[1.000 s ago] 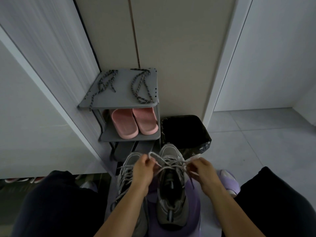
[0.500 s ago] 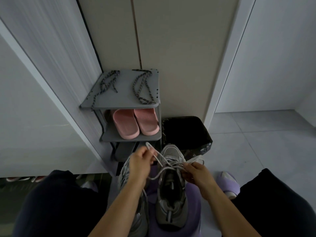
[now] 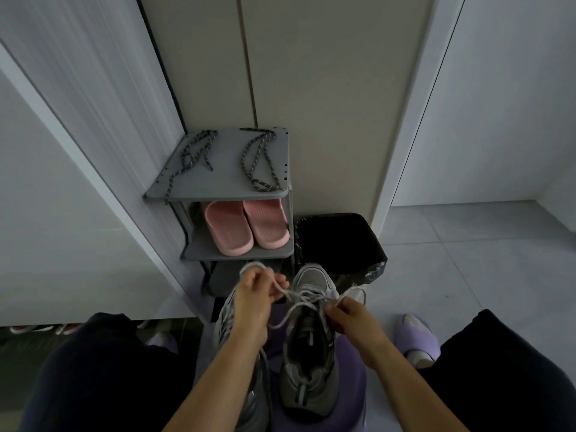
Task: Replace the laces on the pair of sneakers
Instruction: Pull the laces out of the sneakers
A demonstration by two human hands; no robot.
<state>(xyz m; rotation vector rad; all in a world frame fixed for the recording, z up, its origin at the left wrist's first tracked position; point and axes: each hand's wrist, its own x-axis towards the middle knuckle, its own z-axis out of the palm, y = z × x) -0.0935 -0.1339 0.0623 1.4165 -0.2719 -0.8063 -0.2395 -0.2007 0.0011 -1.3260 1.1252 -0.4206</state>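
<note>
Grey mesh sneaker on round purple stool, white lace held on both sides.
Left hand fingers curl round a lace loop; right hand fingers pinch the other strand. Beyond, dark speckled cord laces lie atop the grey shoe rack.

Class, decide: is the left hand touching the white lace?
Touching. The head view shows the left hand pinching the white lace, with a loop poking out above it.
</note>
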